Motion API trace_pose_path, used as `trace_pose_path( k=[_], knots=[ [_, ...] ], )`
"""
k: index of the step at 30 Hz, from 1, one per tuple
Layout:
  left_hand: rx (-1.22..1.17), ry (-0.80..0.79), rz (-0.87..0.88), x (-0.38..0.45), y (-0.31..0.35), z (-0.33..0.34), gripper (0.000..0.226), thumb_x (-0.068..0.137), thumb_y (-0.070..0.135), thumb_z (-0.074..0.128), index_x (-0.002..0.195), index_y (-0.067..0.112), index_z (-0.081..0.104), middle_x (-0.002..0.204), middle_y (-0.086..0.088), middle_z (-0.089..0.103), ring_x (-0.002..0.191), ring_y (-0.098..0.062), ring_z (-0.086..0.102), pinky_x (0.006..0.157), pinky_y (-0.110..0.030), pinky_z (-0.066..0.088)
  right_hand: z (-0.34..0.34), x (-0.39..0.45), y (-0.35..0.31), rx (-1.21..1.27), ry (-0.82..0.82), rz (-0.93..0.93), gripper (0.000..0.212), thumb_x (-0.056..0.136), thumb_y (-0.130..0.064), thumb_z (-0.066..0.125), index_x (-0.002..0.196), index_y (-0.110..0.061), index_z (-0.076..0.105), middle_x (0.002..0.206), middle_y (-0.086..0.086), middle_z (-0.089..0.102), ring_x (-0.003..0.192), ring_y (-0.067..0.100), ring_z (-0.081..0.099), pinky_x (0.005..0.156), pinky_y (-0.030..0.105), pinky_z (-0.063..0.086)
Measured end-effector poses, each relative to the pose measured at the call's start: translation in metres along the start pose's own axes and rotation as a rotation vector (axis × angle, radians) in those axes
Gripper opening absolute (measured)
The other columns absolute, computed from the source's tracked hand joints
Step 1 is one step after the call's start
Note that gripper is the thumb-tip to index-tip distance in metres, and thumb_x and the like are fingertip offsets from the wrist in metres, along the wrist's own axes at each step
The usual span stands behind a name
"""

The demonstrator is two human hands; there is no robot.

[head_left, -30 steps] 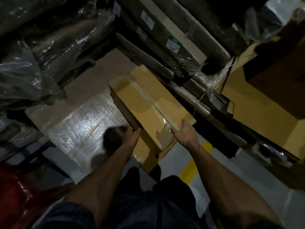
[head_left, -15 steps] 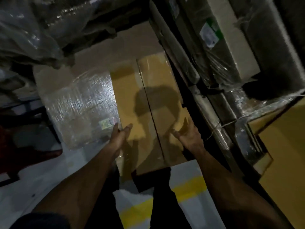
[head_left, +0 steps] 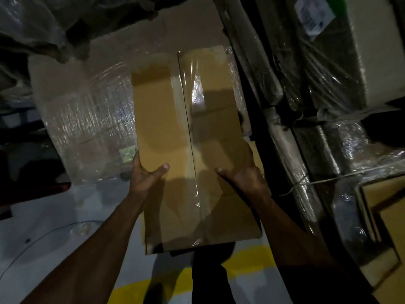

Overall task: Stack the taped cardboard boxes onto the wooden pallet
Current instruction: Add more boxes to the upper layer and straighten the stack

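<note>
A long brown cardboard box (head_left: pixel 188 132), sealed with clear tape down its middle seam, lies lengthwise in front of me. My left hand (head_left: pixel 145 174) grips its left side, thumb on the top face. My right hand (head_left: pixel 245 174) grips its right side, thumb on top. The box's far end lies over a stack wrapped in clear film (head_left: pixel 87 119). Its near end juts out over the floor. No wooden pallet can be made out in the dim light.
Film-wrapped goods (head_left: pixel 324 88) and long wrapped bundles stand close on the right. More brown cartons (head_left: pixel 381 216) sit at the right edge. Dark plastic-covered loads (head_left: pixel 43 25) hang over the upper left. The grey floor (head_left: pixel 43 227) carries a yellow line (head_left: pixel 166 286).
Both hands closed onto the sides of the box, thumbs now on top. The box turned from a slant to lengthwise and came nearer to me. The camera tilted down.
</note>
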State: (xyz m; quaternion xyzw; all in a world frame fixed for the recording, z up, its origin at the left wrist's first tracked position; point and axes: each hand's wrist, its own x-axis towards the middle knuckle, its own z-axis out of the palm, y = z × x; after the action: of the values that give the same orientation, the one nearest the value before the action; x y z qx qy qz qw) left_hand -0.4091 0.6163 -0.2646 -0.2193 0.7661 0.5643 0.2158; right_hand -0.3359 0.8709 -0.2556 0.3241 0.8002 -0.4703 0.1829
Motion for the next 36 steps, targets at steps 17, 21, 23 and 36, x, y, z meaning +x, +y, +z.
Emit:
trace_pose_path(
  k=[17,21,23,36],
  knots=[
    [0.302,-0.143,0.19,-0.159,0.052,-0.141,0.096,0.058,0.072,0.073,0.14,0.049,0.028,0.12,0.016,0.061,0.109,-0.022,0.061,0.094,-0.051,0.052,0.012,-0.249,-0.049,0.191,0.236,0.026,0.104,0.067,-0.052,0.086,0.149,-0.044,0.024,0.131,-0.009,0.057,0.114,0.017,0.058,0.092,0.037,0.051],
    [0.412,-0.254,0.357,-0.189,0.065,-0.188,0.091,0.069,0.064,0.073,0.142,0.04,0.024,0.114,0.013,0.058,0.102,-0.023,0.06,0.09,-0.043,0.051,0.047,-0.341,-0.069,0.21,0.395,0.045,0.101,0.074,-0.049,0.082,0.151,-0.044,0.017,0.126,-0.012,0.046,0.11,0.012,0.046,0.092,0.035,0.042],
    [0.477,-0.313,0.442,-0.21,0.069,-0.214,0.085,0.077,0.058,0.073,0.143,0.043,0.021,0.111,0.016,0.059,0.097,-0.021,0.06,0.085,-0.036,0.046,0.071,-0.388,-0.076,0.241,0.491,0.058,0.099,0.076,-0.046,0.082,0.151,-0.042,0.017,0.122,-0.012,0.045,0.108,0.012,0.045,0.089,0.032,0.039],
    [0.685,-0.75,0.769,-0.318,0.084,-0.244,0.097,0.072,0.072,0.062,0.146,0.059,0.0,0.151,0.004,0.043,0.126,-0.031,0.052,0.104,-0.046,0.042,0.14,-0.586,-0.061,0.48,0.89,0.17,0.111,0.068,-0.061,0.078,0.148,-0.061,0.001,0.151,-0.006,0.042,0.125,0.023,0.053,0.101,0.054,0.048]
  ],
)
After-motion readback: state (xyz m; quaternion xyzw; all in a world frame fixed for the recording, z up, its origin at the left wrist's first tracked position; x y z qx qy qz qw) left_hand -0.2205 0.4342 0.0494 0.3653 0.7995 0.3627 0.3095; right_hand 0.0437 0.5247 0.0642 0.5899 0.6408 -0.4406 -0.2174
